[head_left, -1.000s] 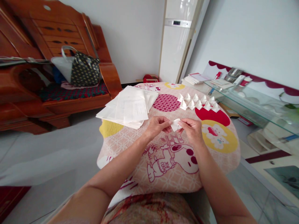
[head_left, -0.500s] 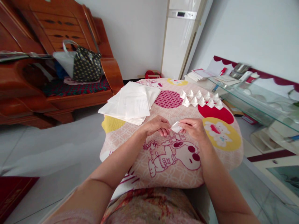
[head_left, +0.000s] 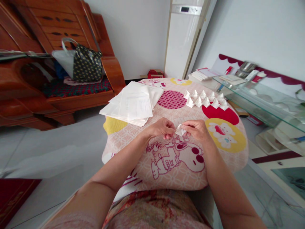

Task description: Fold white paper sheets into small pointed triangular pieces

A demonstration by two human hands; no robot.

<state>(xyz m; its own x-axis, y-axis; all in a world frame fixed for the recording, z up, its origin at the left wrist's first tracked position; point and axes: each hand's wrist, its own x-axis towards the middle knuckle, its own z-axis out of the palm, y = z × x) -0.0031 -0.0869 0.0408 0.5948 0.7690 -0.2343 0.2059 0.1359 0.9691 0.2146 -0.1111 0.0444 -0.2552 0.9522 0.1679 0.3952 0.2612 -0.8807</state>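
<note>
Gently, the right hand [head_left: 196, 128] pinches a small folded paper [head_left: 180, 130] by its right side, thumb on one face and fingers on the other. The left hand [head_left: 160, 128] pinches the left corner, with its thumb and pointing finger close together and the other fingers curled in. How hard they press, I cannot tell. Two hands on such a little thing most likely stop it from turning or popping open. The paper is up off the table, near the middle, in front of the person, maybe so both hands can reach it and the eyes can see the folds.

Just past the right hand, ten white paper points [head_left: 198, 101] stand in two rows of five on the tablecloth [head_left: 181, 181]. They sit to the far right, perhaps so no arm bumps them. The neat rows would make them easy to count.

Past the left hand lies a messy pile of thin white sheets [head_left: 133, 105], flat and near the table's left edge, probably for an easy reach.
</note>
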